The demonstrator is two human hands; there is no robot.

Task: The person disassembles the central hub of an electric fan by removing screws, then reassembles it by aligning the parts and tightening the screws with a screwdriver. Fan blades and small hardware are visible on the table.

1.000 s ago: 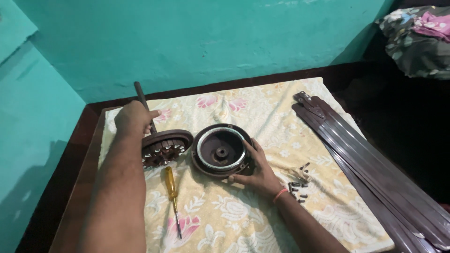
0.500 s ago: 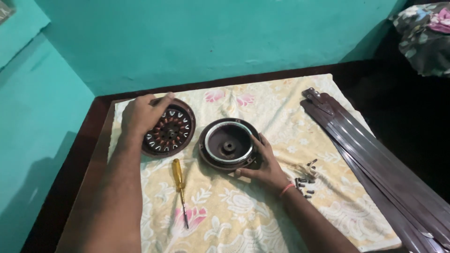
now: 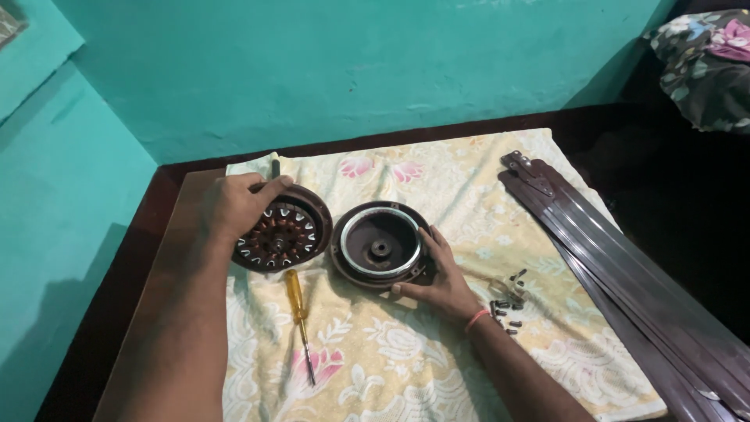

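My left hand [image 3: 237, 203] grips the far left rim of a round brown fan motor part with copper windings [image 3: 283, 233], which lies open side up on a floral cloth [image 3: 406, 344]; a dark shaft tip pokes out just behind my fingers. Beside it sits a round brown motor housing cover with a silver inner ring [image 3: 380, 244]. My right hand [image 3: 440, 273] holds that cover by its near right edge.
A yellow-handled screwdriver [image 3: 299, 312] lies on the cloth below the motor part. Several small dark screws [image 3: 506, 309] lie right of my right wrist. Long brown fan blades [image 3: 625, 266] are stacked along the right side. The cloth covers a dark wooden table against a teal wall.
My left hand turned the winding part from tilted with its shaft up to lying flat with windings up. The cloth's far left corner has bunched, baring the table edge.
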